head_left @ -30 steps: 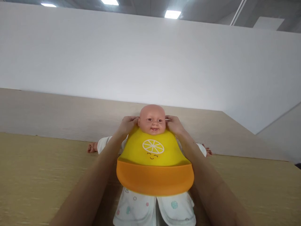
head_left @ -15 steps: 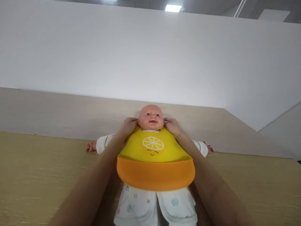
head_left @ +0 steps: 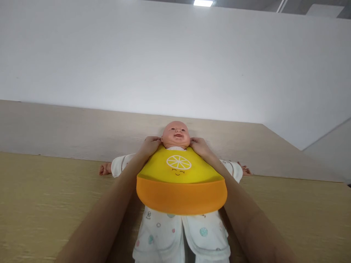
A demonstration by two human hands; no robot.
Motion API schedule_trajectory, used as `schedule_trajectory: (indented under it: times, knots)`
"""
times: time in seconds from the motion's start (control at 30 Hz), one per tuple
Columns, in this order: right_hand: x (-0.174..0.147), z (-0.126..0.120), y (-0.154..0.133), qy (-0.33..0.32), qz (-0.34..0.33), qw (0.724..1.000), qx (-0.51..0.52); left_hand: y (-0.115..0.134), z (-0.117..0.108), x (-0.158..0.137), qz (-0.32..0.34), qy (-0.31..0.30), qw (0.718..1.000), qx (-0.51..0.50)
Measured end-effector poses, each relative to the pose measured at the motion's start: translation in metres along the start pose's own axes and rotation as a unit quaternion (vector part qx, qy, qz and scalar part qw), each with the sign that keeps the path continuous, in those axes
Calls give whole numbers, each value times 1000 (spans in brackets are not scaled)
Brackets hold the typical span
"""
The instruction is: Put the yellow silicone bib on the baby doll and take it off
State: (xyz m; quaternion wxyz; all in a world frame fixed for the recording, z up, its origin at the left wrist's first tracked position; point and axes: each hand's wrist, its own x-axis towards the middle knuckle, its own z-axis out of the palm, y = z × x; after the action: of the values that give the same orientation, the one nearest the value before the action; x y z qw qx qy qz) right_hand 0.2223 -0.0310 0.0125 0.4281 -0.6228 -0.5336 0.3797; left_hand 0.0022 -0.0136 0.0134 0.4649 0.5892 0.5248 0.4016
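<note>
A baby doll [head_left: 175, 134] in white patterned clothes [head_left: 159, 233] lies on its back with its arms spread out. Over its chest is a yellow bib [head_left: 156, 164] with a lemon slice print and an orange catch pocket [head_left: 181, 197]. At the left side of the doll's neck, my left hand [head_left: 150, 146] is closed on the bib's upper edge. My right hand [head_left: 200, 147] grips the bib's other upper edge at the right side of the neck. The fingertips of both hands are partly hidden beside the doll's head.
The doll lies on a wooden table [head_left: 49, 190]. Behind it runs a paler board-like strip [head_left: 68, 122], and a white wall panel [head_left: 175, 62] rises beyond that. A ceiling light [head_left: 203, 3] shows at the top.
The doll's head has tipped back slightly, showing more of its chin and collar. The bib's pocket sits slightly higher in view. Both hands stay at the neck.
</note>
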Motion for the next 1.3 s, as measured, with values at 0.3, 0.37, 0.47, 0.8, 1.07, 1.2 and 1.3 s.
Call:
schedule_trajectory:
  times: [0.3, 0.37, 0.47, 0.8, 1.07, 1.2, 1.3]
  knots:
    - [-3, 0, -1, 16, 3, 1000, 7, 4, -4, -6, -30, -3, 999, -41]
    - [-5, -1, -1, 18, 8, 1000, 14, 5, -5, -8, -42, -3, 997, -60]
    - [-14, -5, -3, 17, 20, 999, 34, 7, -6, -17, -60, 13, 993, -98]
    - [-88, -22, -27, -31, 53, 967, 247, 17, -24, -68, -84, -98, 966, -223]
    - [-88, -18, -23, 12, 54, 947, 315, 22, -20, -67, -54, 22, 970, -235]
    - [-82, -15, -21, 39, 57, 945, 320, 18, -15, -60, -59, 41, 971, -228]
    - [-81, -13, -19, 38, 54, 945, 320, 17, -12, -62, -78, 50, 966, -241]
